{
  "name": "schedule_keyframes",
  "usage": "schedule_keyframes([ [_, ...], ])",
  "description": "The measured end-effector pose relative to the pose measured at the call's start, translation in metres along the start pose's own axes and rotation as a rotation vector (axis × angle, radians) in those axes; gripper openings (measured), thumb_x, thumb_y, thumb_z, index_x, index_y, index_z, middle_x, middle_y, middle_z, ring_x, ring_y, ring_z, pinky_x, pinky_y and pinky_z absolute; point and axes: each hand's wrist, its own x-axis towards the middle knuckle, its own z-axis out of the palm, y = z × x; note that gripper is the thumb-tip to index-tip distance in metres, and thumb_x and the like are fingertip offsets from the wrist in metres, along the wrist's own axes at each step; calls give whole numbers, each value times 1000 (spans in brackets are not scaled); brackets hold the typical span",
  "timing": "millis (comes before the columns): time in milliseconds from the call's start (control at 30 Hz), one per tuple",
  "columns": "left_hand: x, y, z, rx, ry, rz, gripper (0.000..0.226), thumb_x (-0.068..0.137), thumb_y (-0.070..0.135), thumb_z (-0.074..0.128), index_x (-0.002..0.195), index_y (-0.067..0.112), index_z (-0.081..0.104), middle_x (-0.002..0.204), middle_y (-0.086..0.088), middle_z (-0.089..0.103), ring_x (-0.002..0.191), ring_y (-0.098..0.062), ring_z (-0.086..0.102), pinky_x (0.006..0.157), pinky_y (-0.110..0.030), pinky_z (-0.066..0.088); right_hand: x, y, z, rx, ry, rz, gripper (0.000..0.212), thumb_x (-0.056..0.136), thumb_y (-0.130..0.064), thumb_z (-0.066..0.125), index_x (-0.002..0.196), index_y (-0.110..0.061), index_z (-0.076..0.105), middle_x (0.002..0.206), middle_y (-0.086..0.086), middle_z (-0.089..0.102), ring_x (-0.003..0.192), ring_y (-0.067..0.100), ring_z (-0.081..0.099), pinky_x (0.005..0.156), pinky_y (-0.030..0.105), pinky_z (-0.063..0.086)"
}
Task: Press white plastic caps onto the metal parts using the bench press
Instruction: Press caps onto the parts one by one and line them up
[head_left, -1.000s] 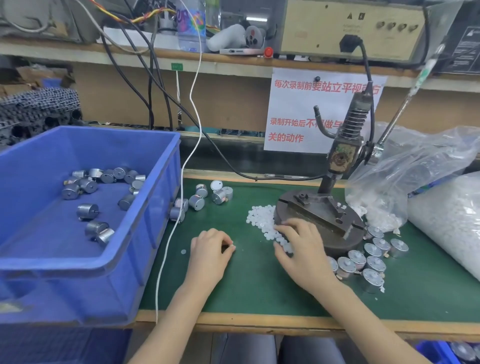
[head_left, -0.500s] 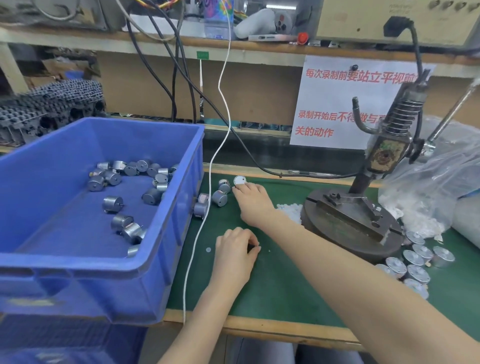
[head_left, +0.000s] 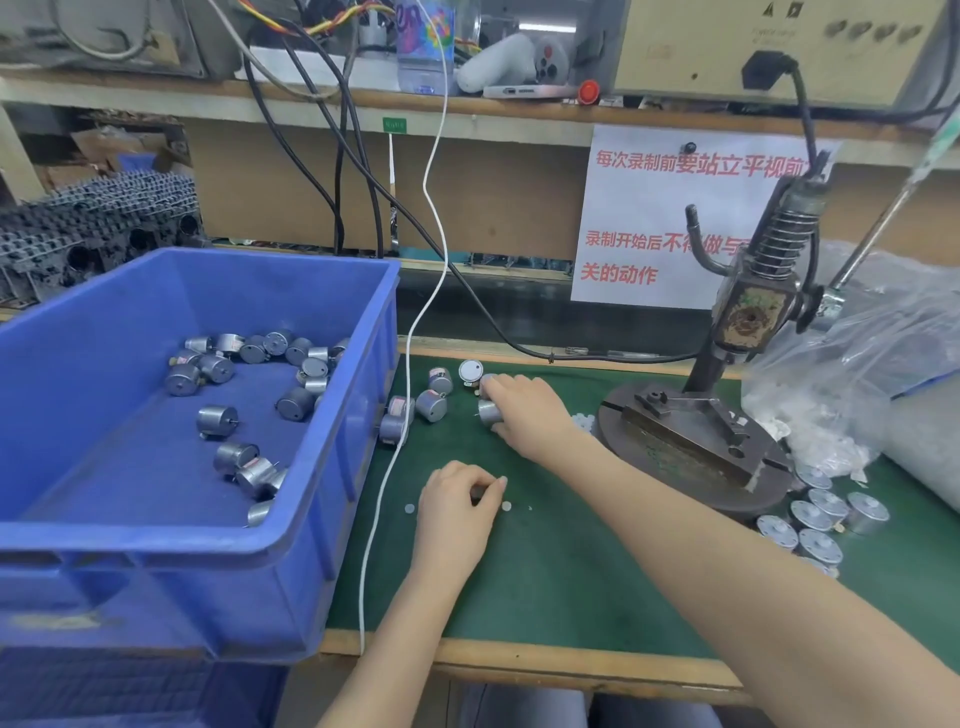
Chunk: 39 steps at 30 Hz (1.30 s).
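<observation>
Right hand (head_left: 524, 415) around 1 metal part (head_left: 489, 413) — left hand (head_left: 457, 506) in a curl, contents hidden.

The big blue plastic crate (head_left: 156, 545) at the left is smooth and slightly glossy. The small cylindrical metal parts (head_left: 215, 418) in it shine. The desk (head_left: 571, 571) has a matt green cover and a bare wood edge. The dark metal bench press (head_left: 685, 457) at the right looks rough and worn.

One blue bin (head_left: 156, 551), about eighteen metal parts (head_left: 217, 420) inside, about six more on the table (head_left: 571, 571), about seven capped parts (head_left: 820, 546), one bench press (head_left: 691, 447), two loose white caps (head_left: 410, 508)
</observation>
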Motion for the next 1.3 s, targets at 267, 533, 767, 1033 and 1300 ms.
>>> schedule_keyframes([
  [267,-2,1,-3,-84,69,-29,24,86,16,62,64,20,55,69,9,50,77,-18,50,64,-19,28,-93,-8,-6,1033,234,431,17,85,-25,65,91,-31,50,89,-22,58,83,-11,56,68,3,40],
  [533,-4,2,-5,-55,70,-46,19,89,17,58,73,9,63,74,0,55,80,-20,52,64,-22,30,-120,-26,8,821,174,253,34,97,-24,46,128,-10,48,111,0,55,104,15,52,91,21,36],
  [767,-5,1,-5,-15,66,-33,19,91,16,55,78,8,66,76,0,56,81,-20,51,65,-22,29,-119,-26,11,663,64,140,49,101,-27,27,148,-21,13,114,4,42,96,23,49,82,32,39],
  [1033,-5,0,-5,-34,71,-31,23,94,19,50,83,10,69,79,7,55,88,-18,53,70,-21,33,-116,-28,11,629,26,138,48,102,-29,25,148,-22,15,106,-1,38,96,21,49,79,27,35],
  [1300,-4,-2,-4,-11,74,-25,26,95,20,48,84,8,69,81,5,56,90,-17,53,70,-19,31,-114,-29,14,553,-19,131,49,101,-31,25,149,-24,13,112,4,42,91,22,49,76,30,38],
])
